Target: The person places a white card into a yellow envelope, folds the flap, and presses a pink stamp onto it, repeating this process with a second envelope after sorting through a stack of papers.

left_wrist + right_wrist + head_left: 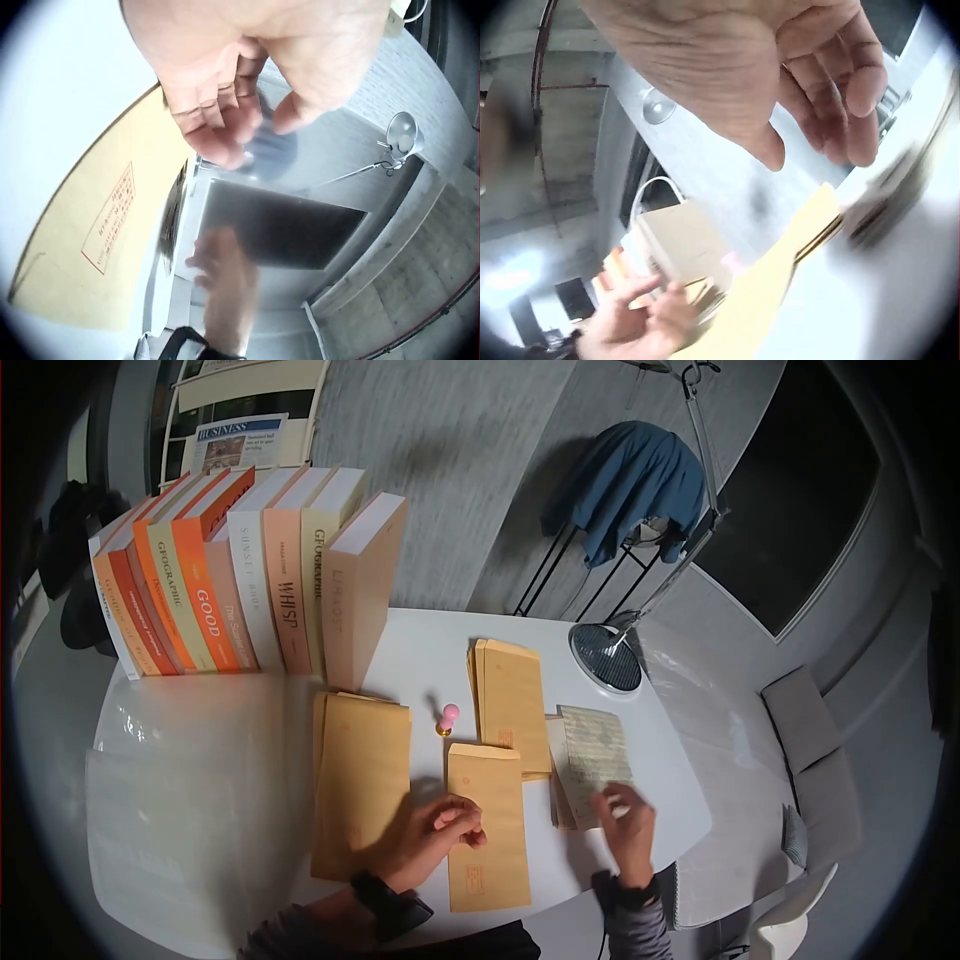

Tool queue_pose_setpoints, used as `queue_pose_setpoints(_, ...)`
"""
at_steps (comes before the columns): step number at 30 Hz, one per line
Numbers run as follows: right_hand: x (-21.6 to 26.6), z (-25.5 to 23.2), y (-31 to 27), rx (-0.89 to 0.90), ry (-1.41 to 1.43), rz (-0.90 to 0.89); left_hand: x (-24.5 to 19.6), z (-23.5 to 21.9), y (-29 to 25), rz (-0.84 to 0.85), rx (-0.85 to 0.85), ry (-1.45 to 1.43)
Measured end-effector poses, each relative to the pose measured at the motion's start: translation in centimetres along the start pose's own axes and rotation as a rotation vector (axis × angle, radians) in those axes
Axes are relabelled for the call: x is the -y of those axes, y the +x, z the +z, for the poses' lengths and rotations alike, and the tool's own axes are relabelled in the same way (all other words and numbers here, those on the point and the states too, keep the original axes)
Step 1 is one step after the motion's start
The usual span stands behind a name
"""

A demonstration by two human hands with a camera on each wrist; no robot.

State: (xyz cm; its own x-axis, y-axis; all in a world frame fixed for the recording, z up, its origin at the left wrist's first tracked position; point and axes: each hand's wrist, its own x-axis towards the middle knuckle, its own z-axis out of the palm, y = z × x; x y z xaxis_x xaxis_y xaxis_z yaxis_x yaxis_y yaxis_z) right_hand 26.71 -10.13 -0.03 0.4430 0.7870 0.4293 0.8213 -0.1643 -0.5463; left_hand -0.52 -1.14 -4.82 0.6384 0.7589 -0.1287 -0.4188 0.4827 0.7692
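Observation:
A single brown envelope with a red stamp box lies at the table's front. My left hand hovers over its left edge, fingers loosely bent and holding nothing; in the left wrist view a gap shows between the left thumb and fingertips. To the right, my right hand is above the lower edge of the patterned greenish papers. In the right wrist view the right hand's thumb and fingers are apart with nothing between them.
Brown envelopes are stacked at left and behind. A pink-handled stamp stands between them. A row of upright books fills the back left; a lamp base stands at the back right.

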Motion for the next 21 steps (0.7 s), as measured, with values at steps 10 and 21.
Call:
queue_pose_setpoints(10,-10.8,-0.4,4.6,0.162,0.059,0.379,0.4,-0.6,0.2,0.019,0.063,0.048)
queue_pose_setpoints(21,-5.2,-3.3,3.0,-0.031,0.889,0.412,0.0,-0.1,0.2,-0.013,0.016,-0.072)
